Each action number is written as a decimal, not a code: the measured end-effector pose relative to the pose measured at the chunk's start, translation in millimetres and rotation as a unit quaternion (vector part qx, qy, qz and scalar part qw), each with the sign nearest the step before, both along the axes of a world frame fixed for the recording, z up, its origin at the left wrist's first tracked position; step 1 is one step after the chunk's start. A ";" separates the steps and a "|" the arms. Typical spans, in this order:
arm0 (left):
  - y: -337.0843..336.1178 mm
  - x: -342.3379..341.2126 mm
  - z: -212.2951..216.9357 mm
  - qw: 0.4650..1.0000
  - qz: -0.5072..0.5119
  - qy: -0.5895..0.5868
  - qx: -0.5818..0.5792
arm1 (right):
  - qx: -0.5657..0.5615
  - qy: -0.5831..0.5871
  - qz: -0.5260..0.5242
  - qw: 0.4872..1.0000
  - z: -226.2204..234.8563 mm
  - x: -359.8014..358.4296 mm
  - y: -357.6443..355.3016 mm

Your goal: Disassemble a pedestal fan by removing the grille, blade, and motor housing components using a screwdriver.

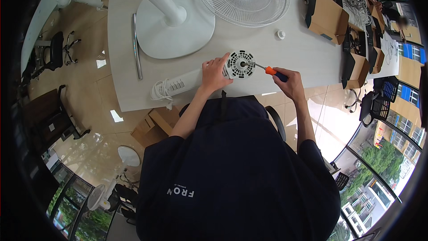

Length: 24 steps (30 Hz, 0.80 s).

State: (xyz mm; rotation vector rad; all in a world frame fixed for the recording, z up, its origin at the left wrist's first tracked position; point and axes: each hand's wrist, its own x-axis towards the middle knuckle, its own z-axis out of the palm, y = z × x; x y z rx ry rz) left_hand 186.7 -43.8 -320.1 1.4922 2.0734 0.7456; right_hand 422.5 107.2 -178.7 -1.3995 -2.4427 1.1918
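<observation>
A white fan motor housing (pixel 241 74) with a slotted round face lies at the table's near edge, joined to a white control body with buttons (pixel 180 84). My left hand (pixel 215 73) grips the housing from its left side, fingers and thumb around the rim. In my right hand (pixel 290 84) is a screwdriver (pixel 270 70) with an orange and dark blue handle. Its metal shaft points left, and the tip meets or nearly meets the slotted face near the centre shaft. Whether a screw sits there is too small to tell.
Behind my hands stand a white fan base with its pole (pixel 151 40) and a wire fan grille (pixel 223 0). A metal tube (pixel 137 47) lies left, a small white cap (pixel 280 35) right. Open cardboard boxes (pixel 327 20) with cables line the far right, where another person's arms show.
</observation>
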 end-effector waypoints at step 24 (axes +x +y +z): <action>1.1 -1.5 -4.4 1.000 -0.001 0.007 0.016 | 0.153 -0.086 0.134 0.975 24.1 -85.0 7.2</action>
